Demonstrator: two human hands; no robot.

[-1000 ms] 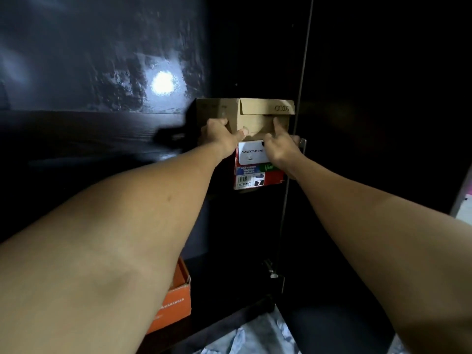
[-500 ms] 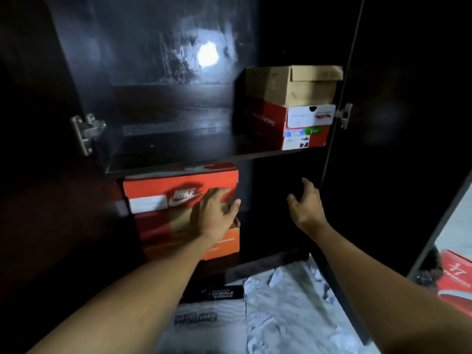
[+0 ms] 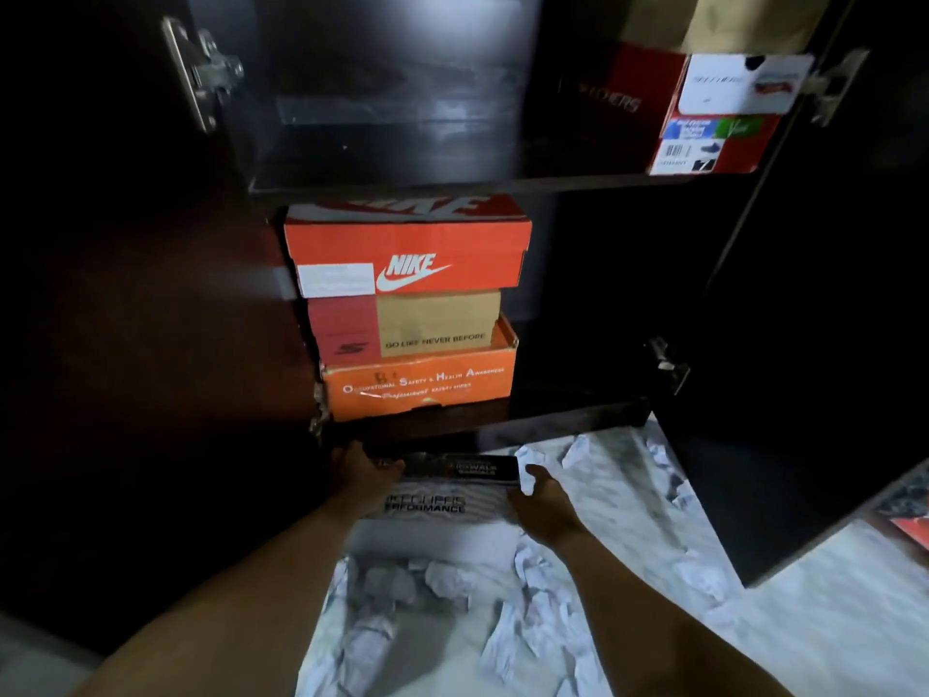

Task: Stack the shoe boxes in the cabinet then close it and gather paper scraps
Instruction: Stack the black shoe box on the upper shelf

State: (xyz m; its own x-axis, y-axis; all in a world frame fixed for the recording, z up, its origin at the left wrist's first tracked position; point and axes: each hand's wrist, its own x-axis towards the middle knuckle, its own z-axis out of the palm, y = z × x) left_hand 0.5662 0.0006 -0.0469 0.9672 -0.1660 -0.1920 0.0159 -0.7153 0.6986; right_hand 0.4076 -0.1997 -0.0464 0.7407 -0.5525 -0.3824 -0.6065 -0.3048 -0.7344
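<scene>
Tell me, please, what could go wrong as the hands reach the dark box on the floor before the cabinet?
The dark box lies on a grey box; the left hand and right hand, at its ends, may drag that one along.
The three-box stack reaches nearly to the shelf above, so another likely will not fit on top.
Crumpled paper scraps underfoot could cause a slip.

Paper scraps (image 3: 447, 578) and a grey box (image 3: 427, 525) lie on the floor (image 3: 804, 621). The lower shelf (image 3: 568, 420) bears an orange box (image 3: 417, 389), the upper shelf (image 3: 452, 181) a red box (image 3: 704, 118).
</scene>
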